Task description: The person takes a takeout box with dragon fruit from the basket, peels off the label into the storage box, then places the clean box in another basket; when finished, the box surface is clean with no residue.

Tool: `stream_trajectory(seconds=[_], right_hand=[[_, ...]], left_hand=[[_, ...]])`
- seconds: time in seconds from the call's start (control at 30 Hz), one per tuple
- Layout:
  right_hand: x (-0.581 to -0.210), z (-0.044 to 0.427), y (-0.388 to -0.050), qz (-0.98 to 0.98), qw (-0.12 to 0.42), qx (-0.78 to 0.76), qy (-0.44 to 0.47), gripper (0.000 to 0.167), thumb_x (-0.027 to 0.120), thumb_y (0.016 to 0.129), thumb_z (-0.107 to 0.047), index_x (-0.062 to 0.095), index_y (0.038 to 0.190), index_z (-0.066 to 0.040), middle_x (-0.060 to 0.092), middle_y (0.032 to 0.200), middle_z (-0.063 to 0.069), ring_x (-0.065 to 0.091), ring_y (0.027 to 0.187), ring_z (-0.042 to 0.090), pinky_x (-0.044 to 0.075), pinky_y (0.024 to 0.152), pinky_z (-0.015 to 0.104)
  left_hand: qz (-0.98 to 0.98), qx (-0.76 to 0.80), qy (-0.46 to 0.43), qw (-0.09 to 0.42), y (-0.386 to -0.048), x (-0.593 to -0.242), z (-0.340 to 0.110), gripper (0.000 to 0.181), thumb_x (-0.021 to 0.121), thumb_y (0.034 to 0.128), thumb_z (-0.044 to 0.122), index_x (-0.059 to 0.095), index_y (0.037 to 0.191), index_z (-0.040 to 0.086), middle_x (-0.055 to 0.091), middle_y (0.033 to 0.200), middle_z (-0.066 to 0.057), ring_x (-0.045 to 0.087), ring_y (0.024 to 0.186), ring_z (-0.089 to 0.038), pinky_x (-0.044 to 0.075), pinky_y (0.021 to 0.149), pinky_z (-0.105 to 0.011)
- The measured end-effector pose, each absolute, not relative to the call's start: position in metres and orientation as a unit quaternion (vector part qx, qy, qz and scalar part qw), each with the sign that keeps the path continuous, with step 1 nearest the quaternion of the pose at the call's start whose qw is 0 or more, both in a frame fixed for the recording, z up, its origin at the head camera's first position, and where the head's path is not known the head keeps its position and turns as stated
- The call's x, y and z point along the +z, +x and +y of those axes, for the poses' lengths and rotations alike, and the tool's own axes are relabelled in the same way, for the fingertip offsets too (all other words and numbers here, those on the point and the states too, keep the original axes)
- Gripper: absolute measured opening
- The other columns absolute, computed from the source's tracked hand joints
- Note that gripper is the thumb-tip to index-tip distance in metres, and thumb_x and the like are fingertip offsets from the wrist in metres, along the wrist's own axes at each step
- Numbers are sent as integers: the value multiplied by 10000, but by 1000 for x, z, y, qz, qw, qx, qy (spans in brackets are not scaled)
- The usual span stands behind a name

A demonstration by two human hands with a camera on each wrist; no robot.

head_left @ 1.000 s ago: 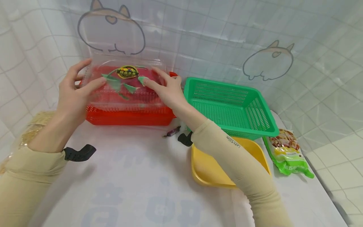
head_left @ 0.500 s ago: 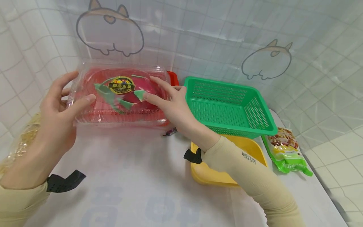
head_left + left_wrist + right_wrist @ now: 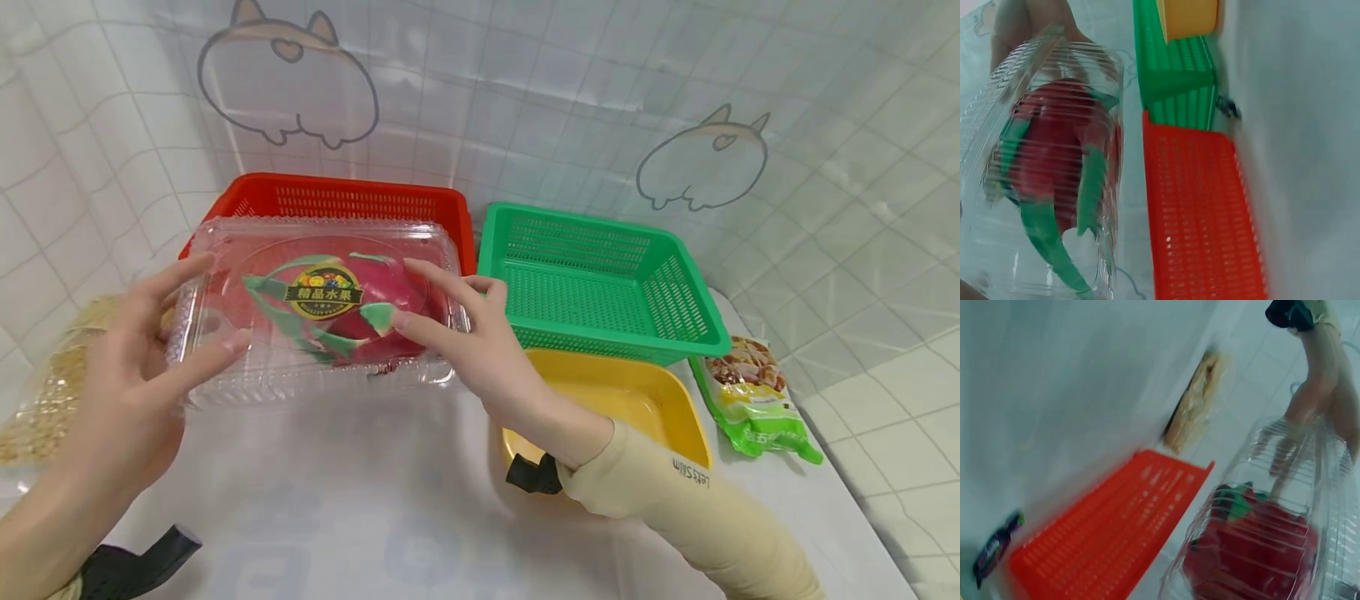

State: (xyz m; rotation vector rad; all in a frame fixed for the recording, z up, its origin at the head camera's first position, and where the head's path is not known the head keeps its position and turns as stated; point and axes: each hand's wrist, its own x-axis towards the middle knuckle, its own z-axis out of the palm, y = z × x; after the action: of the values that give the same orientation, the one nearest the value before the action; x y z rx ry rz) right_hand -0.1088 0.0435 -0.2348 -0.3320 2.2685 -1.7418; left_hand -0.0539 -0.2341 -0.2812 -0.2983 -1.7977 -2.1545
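Observation:
A clear plastic clamshell box [image 3: 255, 367] hangs in the air between both hands, in front of the red basket [image 3: 360, 196]. Through its lid shows a dragon fruit [image 3: 375, 287], pink-red with green scales, under a black and gold round label [image 3: 323, 292]. The left hand [image 3: 135, 375] grips the box's left end, thumb on the lid. The right hand [image 3: 480, 342] holds the right end, thumb and forefinger on top. In the left wrist view the fruit [image 3: 1054, 150] is seen through the ribbed wall. The right wrist view shows the box [image 3: 1260, 512] close up, the left hand [image 3: 1316, 406] beyond.
A green basket [image 3: 585, 292] stands right of the red one, with a yellow basin [image 3: 622, 387] in front of it. A green and white food packet [image 3: 753, 396] lies at the far right, and a bag of yellowish grains [image 3: 52, 392] at the left. A small dark wrapped item [image 3: 997, 547] lies near the red basket.
Both hands have brought the box toward the person, down from over the red basket, whose inside now shows. The grips look the same, and the baskets have stayed put.

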Motion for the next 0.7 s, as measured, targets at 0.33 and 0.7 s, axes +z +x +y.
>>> stream_trajectory(seconds=[0.33,0.7], right_hand=[[-254,52,-83,787,152,-587,-112,495,728,893,-391,527,1306,-578,223,1455,-90,199,1399,143,541,962,413],[-279,56,-67,771,169,-607,-96,509,745,888,-313,566,1327,-499,239,1433,-19,211,1399,206,539,957,392]], left_hand=[[-649,-747,-110,92,-35,-303,-241,794,492,882,-207,284,1569,134,214,1591,-34,354,1302,-219,545,819,-241],[-715,-696,-69,13,-31,-332,-250,872,582,871,-90,242,1590,267,126,1610,29,197,1278,-220,476,754,-242]])
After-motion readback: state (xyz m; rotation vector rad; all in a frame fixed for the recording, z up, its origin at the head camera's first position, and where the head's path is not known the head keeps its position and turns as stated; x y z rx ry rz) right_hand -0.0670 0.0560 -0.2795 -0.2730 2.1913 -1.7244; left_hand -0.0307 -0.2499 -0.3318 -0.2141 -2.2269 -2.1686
